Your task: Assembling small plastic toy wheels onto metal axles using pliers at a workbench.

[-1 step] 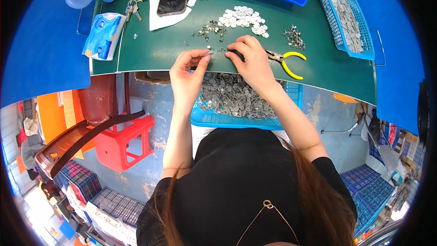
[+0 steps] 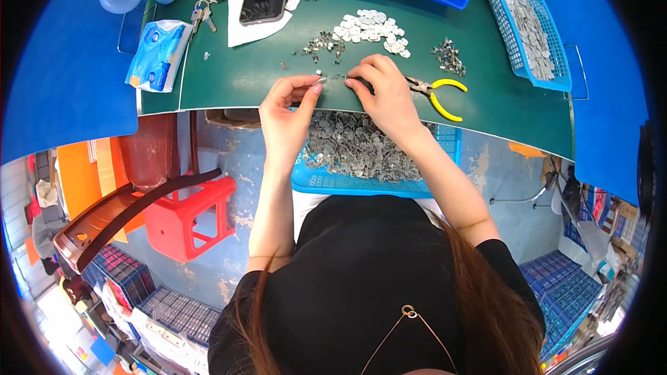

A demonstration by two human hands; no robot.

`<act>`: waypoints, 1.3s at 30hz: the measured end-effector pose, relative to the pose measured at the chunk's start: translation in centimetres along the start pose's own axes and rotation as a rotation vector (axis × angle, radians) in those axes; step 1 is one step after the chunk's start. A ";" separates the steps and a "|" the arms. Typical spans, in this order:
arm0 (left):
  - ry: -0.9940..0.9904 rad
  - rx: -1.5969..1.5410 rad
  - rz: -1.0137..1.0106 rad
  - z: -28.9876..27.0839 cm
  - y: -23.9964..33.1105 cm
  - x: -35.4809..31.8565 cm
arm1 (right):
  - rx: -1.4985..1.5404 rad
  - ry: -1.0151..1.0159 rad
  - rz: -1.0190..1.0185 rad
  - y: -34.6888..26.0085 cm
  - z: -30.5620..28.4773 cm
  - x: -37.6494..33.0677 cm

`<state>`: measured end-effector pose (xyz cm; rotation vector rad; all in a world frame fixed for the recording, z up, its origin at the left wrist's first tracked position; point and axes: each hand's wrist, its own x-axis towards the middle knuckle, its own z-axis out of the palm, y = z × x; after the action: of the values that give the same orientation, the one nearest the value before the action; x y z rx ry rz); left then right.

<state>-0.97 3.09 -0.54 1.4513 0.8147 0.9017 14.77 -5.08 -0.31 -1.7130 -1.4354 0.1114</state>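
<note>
Fingertips of the left hand [image 2: 288, 107] pinch a tiny pale metal piece [image 2: 322, 80] at the frame's upper centre, just above the green mat [image 2: 236, 76]. Beside it, the right hand [image 2: 385, 94] closes its fingers on something too small to make out. Yellow-handled pliers [image 2: 438, 92] lie just right of that hand. Higher up sits a pile of white pieces [image 2: 368, 28]. Below the hands, a blue tray [image 2: 326, 182] holds grey metal parts.

Tiny silvery metal piece [image 2: 321, 80] pinched upright at green mat's [image 2: 236, 76] near edge.
</note>
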 end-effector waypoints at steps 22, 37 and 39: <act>-0.138 -0.296 -0.111 3.4 2.4 -0.7 | 0.301 0.112 0.103 -3.4 -3.4 -0.2; -0.268 -0.425 -0.254 4.0 2.8 -0.5 | 0.169 0.165 -0.001 -2.8 -4.1 -0.4; -0.305 -0.495 -0.302 3.6 2.4 -0.5 | 0.295 0.124 0.064 -2.6 -4.3 -0.7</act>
<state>1.97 0.80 1.78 0.9671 0.5152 0.5785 15.03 -8.15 3.75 -1.4959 -1.2082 0.2358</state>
